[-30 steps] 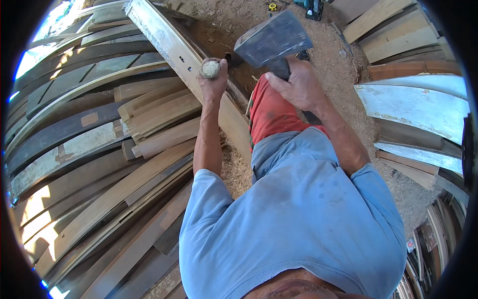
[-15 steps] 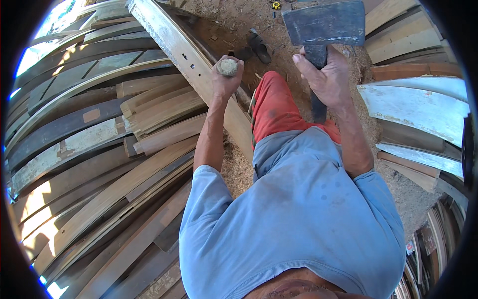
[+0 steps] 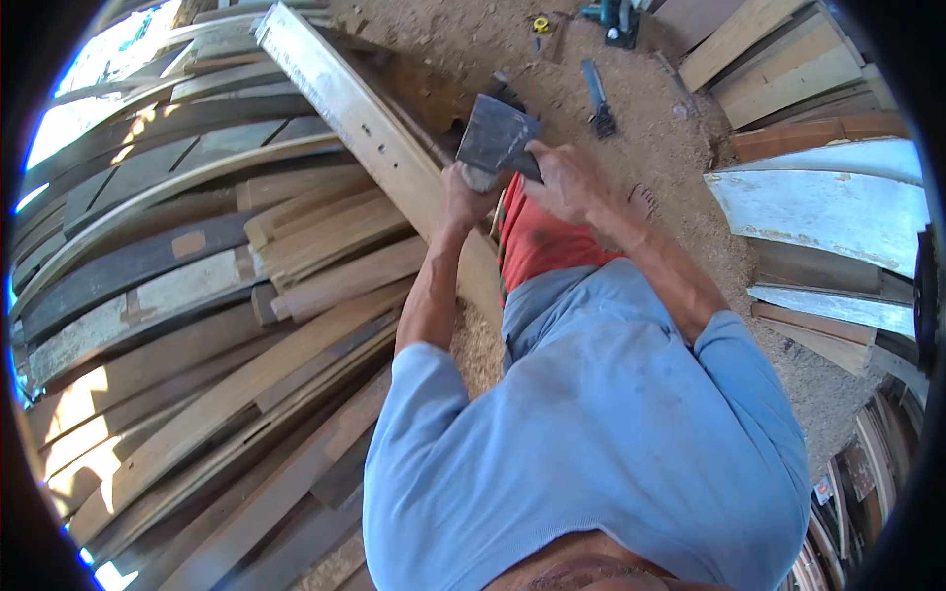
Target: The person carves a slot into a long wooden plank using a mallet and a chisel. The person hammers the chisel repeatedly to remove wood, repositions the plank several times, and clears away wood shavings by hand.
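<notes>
My left hand (image 3: pixel 465 205) is closed around an upright wooden handle (image 3: pixel 480 179) with a round, pale, worn end; the lower part of that tool is hidden beneath the fist. With my right hand (image 3: pixel 570 183) I grip a hatchet (image 3: pixel 499 134) close to its head. Its broad dark blade lies flat over the handle's end, though I cannot tell whether they touch. Under and beside my left hand runs a long wooden beam (image 3: pixel 409 182), slanting from far left toward my legs, with a few small dark holes cut in its face.
Stacked boards (image 3: pixel 187 315) fill the left side, and white-painted boards (image 3: pixel 818 212) lean at the right. On the dirt floor beyond my hands lie a dark hand tool (image 3: pixel 597 97), a teal power tool (image 3: pixel 619 22) and a yellow tape measure (image 3: pixel 540 24).
The hatchet has swung down and left from its raised place at the right to the handle's end. My left hand has shifted slightly right and nearer, still gripping the handle.
</notes>
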Demonstrator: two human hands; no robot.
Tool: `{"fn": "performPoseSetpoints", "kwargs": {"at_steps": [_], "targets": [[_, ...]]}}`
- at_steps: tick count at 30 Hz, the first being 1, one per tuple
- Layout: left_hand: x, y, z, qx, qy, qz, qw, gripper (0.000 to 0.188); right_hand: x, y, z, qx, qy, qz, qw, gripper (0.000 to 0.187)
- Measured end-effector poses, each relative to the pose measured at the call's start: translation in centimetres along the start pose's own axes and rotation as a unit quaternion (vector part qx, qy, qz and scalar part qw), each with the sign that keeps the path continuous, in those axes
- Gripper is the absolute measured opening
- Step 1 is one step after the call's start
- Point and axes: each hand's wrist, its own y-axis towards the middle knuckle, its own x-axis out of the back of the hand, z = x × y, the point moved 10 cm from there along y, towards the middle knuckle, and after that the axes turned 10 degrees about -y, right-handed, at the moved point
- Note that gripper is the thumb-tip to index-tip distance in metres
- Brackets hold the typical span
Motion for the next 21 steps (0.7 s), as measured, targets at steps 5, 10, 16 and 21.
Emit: {"fn": "performPoseSetpoints", "kwargs": {"at_steps": [5, 10, 16, 21], "targets": [[3.6, 1.4, 2.4, 0.037, -0.117, -0.177, 0.977, 0.011, 4.4, -1.2, -0.2, -0.007, 0.152, -0.096, 0.984, 0.03], [4.2, 2.2, 2.1, 0.071, -0.117, -0.13, 0.982, 0.012, 8.6, -2.2, -0.4, -0.006, 0.17, -0.169, 0.971, 0.027], [2.5, 2.4, 1.7, 0.12, -0.153, -0.086, 0.977, 0.013, 9.8, -2.8, -1.9, -0.035, 0.258, -0.185, 0.948, 0.027], [1.7, 2.1, 1.9, 0.089, -0.14, -0.065, 0.984, 0.012, 10.6, -3.3, -2.8, -0.045, 0.289, -0.205, 0.934, 0.024]]}}
